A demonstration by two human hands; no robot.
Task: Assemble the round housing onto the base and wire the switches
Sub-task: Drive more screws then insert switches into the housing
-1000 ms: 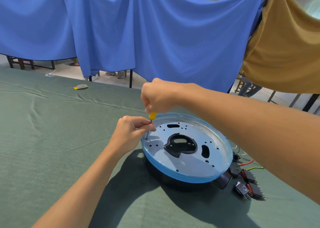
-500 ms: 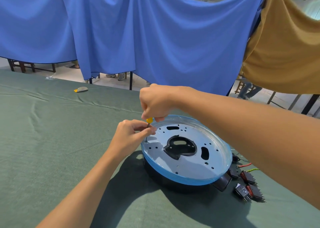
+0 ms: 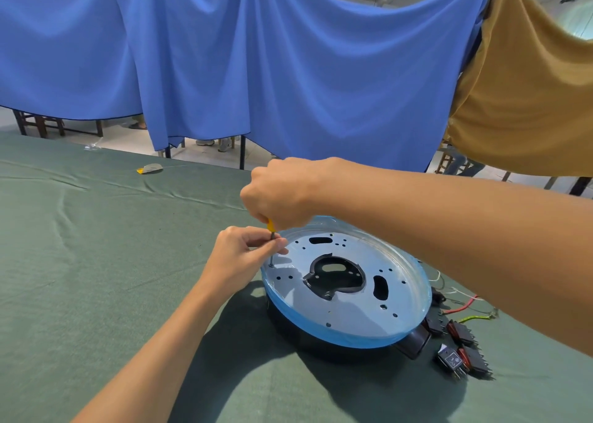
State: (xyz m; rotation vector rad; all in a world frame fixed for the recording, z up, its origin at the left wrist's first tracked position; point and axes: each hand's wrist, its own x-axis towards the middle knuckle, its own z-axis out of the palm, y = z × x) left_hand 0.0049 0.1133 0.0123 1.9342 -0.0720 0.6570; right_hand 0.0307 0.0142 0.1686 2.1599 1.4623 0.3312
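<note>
A round housing (image 3: 346, 323), a pale metal plate with a blue film rim and many holes, lies on a black base (image 3: 414, 345) on the green table. My right hand (image 3: 279, 195) is closed around a yellow-handled screwdriver (image 3: 271, 227), held upright with its tip on a screw at the plate's left edge. My left hand (image 3: 240, 255) pinches the screwdriver shaft just above the plate. Several black and red rocker switches (image 3: 459, 349) with coloured wires (image 3: 465, 310) lie to the right of the housing.
The green cloth-covered table (image 3: 96, 262) stretches wide to the left and front. A small grey and yellow object (image 3: 150, 168) lies near the far edge. Blue and mustard cloths hang behind the table.
My right hand has turned slightly on the screwdriver handle and sunk a little, hiding more of the yellow handle. My left hand keeps its pinch on the shaft.
</note>
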